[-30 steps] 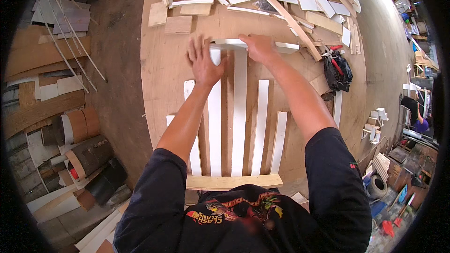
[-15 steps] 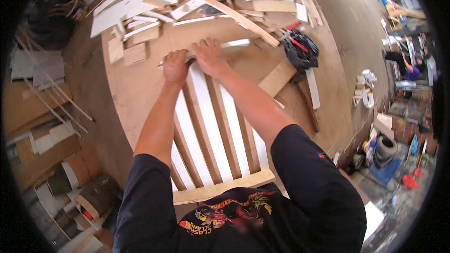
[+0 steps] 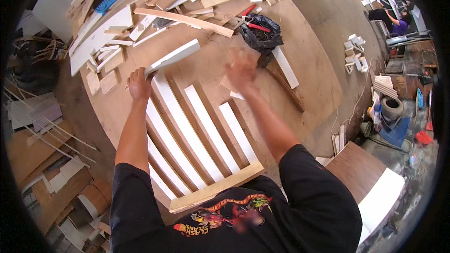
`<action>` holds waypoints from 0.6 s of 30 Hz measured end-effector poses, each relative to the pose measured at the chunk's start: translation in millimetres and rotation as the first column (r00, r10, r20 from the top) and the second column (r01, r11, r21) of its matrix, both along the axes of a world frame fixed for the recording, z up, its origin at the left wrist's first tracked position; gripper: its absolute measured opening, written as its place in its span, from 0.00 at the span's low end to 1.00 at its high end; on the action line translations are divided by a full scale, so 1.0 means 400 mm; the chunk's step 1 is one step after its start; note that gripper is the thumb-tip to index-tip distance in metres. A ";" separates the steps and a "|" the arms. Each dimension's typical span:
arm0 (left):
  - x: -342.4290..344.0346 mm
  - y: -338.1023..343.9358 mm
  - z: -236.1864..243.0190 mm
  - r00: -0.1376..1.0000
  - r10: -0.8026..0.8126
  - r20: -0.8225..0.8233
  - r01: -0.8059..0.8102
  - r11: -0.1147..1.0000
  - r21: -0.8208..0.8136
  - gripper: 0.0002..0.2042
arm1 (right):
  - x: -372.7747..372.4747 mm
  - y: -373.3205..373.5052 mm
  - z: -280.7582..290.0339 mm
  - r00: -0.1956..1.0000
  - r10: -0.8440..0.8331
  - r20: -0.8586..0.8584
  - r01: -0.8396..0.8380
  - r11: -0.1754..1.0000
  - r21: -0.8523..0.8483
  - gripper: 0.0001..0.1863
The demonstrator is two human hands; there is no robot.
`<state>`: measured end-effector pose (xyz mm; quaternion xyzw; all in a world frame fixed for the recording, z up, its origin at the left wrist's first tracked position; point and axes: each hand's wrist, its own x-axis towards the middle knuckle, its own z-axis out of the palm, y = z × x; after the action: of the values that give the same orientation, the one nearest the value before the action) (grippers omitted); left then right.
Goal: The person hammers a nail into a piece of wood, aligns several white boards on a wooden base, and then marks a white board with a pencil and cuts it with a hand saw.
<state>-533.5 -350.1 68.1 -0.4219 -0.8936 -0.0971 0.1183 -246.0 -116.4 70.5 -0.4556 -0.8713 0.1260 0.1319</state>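
My left hand (image 3: 139,84) is closed round the left end of a white-faced wooden rail (image 3: 176,56), which slants across the far ends of the leftmost slats. Several white slats (image 3: 180,136) run side by side toward my body. Their near ends meet a bare wooden crosspiece (image 3: 218,186) close to my shirt. The far ends of the slats on the right lie apart from the rail. My right hand (image 3: 241,70) is off the rail, over the table right of it and near a black plastic bag (image 3: 260,33). Motion smears its fingers.
Red-handled pliers (image 3: 253,23) lie on the bag. Wood offcuts and a long bare strip (image 3: 185,21) cover the table's far side. Right of the bag lie a white strip (image 3: 286,68) and a brown one (image 3: 286,89). Another person (image 3: 398,26) sits at far right.
My right hand has let go of the rail and moved right, toward the bag. The left hand still grips the rail, whose right end now angles farther away. The view has shifted.
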 end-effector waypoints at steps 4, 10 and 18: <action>0.024 -0.020 0.020 0.999 -0.034 -0.017 0.036 0.986 0.161 0.17 | 0.103 0.089 0.038 0.998 -0.028 -0.051 0.031 0.998 0.062 0.32; 0.211 -0.043 0.129 0.989 -0.026 0.144 -0.016 0.959 0.283 0.20 | 0.093 -0.053 0.113 0.876 0.122 -0.466 -0.294 0.902 -0.316 0.42; 0.531 -0.274 0.366 0.887 0.275 0.371 -0.331 0.939 0.095 0.33 | 0.104 -0.266 0.288 0.767 0.095 -0.635 -0.445 0.792 -0.419 0.35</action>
<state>-321.1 -459.6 214.5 -0.2422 -0.9448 -0.2206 0.0028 -204.4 -223.0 185.5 -0.2756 -0.7727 0.5209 0.2360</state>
